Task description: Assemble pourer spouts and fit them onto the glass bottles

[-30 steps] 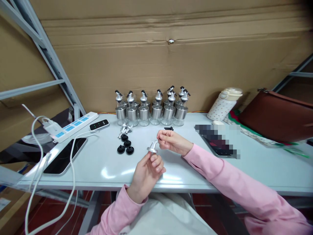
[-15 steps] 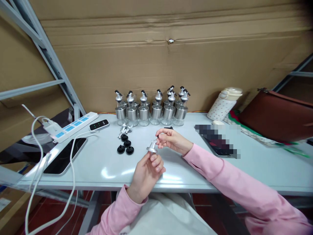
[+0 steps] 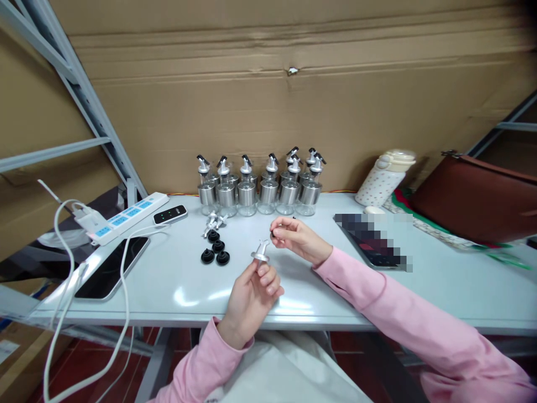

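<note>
My left hand point(image 3: 251, 296) is closed on a small silver pourer spout point(image 3: 261, 252), held upright above the near part of the white table point(image 3: 180, 280). My right hand point(image 3: 296, 238) hovers just right of the spout, its fingers pinched on a tiny black piece point(image 3: 272, 234). Several black rubber stoppers point(image 3: 216, 251) and a few loose silver spouts point(image 3: 213, 220) lie left of the hands. Several glass bottles with steel bands and spout caps point(image 3: 260, 187) stand in a cluster at the back of the table.
A black phone point(image 3: 109, 267) on a white cable lies at the table's left, beside a power strip point(image 3: 126, 215) and a small black device point(image 3: 170, 214). A spotted white flask point(image 3: 384, 179), a blurred item and a brown bag point(image 3: 474, 196) sit to the right. Cardboard sheets stand behind.
My right hand moved in to touch the spout's tip half a second ago, then drew back slightly to the right. My left hand has held the spout nearly still.
</note>
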`<state>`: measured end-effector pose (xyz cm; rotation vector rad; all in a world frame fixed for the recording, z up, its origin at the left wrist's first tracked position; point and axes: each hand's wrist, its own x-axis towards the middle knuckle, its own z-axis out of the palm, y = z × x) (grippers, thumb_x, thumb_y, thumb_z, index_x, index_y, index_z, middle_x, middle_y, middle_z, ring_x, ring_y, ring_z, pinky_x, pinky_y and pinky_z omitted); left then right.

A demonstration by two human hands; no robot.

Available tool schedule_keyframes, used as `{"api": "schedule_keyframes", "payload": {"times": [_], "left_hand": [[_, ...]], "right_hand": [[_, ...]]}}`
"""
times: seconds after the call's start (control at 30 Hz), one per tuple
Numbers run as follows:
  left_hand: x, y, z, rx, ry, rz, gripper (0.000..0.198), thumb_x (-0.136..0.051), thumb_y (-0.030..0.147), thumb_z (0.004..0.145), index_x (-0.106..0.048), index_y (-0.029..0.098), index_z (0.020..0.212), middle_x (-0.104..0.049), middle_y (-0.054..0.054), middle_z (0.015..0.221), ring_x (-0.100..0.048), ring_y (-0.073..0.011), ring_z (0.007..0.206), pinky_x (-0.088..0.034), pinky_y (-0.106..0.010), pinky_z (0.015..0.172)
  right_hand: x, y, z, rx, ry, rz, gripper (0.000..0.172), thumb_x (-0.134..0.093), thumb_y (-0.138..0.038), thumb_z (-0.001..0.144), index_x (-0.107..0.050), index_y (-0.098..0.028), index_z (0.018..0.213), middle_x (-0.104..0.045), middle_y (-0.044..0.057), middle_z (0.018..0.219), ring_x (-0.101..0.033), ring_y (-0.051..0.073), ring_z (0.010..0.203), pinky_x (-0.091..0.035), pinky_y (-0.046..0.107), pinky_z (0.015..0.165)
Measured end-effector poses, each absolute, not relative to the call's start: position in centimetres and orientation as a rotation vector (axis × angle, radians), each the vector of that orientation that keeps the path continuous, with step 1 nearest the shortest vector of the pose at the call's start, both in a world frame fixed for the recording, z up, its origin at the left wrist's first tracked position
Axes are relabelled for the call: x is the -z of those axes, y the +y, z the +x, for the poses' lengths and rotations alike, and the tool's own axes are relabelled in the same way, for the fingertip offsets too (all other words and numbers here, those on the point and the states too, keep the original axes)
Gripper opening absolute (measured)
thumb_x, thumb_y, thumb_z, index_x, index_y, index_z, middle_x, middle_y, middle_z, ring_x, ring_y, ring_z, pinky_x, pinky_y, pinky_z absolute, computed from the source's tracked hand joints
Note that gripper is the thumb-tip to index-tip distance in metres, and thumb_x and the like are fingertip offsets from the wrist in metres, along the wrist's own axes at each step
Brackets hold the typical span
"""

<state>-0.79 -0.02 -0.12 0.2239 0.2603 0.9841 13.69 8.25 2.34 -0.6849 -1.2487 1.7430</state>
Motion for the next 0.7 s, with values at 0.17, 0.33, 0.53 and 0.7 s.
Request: {"api": "schedule_keyframes", "payload": {"times": [0.17, 0.33, 0.53, 0.7], "left_hand": [[0.12, -0.01, -0.80, -0.979, 0.240, 0.219, 0.035, -0.031, 0.025, 0.092, -0.042, 0.014, 0.060, -0.029, 0.004, 0.056, -0.033, -0.0087, 0.048, -0.031, -0.022, 0.054], [0.12, 0.01, -0.78, -0.972, 0.282, 0.239, 0.033, -0.035, 0.027, 0.091, -0.040, 0.015, 0.060, -0.028, 0.004, 0.056, -0.033, -0.0084, 0.048, -0.031, -0.022, 0.054], [0.12, -0.05, -0.78, -0.956, 0.283, 0.266, 0.034, -0.035, 0.026, 0.091, -0.041, 0.015, 0.059, -0.029, 0.004, 0.055, -0.033, -0.0085, 0.047, -0.031, -0.022, 0.054], [0.01, -0.16, -0.76, -0.923, 0.282, 0.303, 0.039, -0.031, 0.024, 0.091, -0.042, 0.014, 0.055, -0.029, 0.004, 0.051, -0.034, -0.0090, 0.046, -0.032, -0.023, 0.054]], "right_hand": [[-1.88, 8.29, 13.62, -1.751, -1.398, -0.635, 0.029, -0.075, -0.031, 0.062, -0.055, -0.013, 0.073, -0.059, -0.001, 0.057, -0.047, 0.005, 0.049, -0.033, 0.019, 0.049], [-1.68, 8.30, 13.49, -1.706, -1.430, -0.600, 0.027, -0.075, -0.030, 0.062, -0.055, -0.013, 0.071, -0.053, -0.005, 0.055, -0.041, 0.004, 0.047, -0.031, 0.019, 0.048], [-1.67, 8.38, 13.67, -1.768, -1.377, -0.594, 0.026, -0.078, -0.022, 0.057, -0.055, -0.014, 0.066, -0.055, -0.004, 0.064, -0.045, 0.004, 0.051, -0.035, 0.018, 0.048], [-1.31, 8.11, 13.52, -1.894, -1.416, -0.600, 0.030, -0.080, -0.016, 0.049, -0.051, -0.012, 0.058, -0.059, -0.002, 0.069, -0.052, 0.005, 0.058, -0.039, 0.018, 0.054]]}}
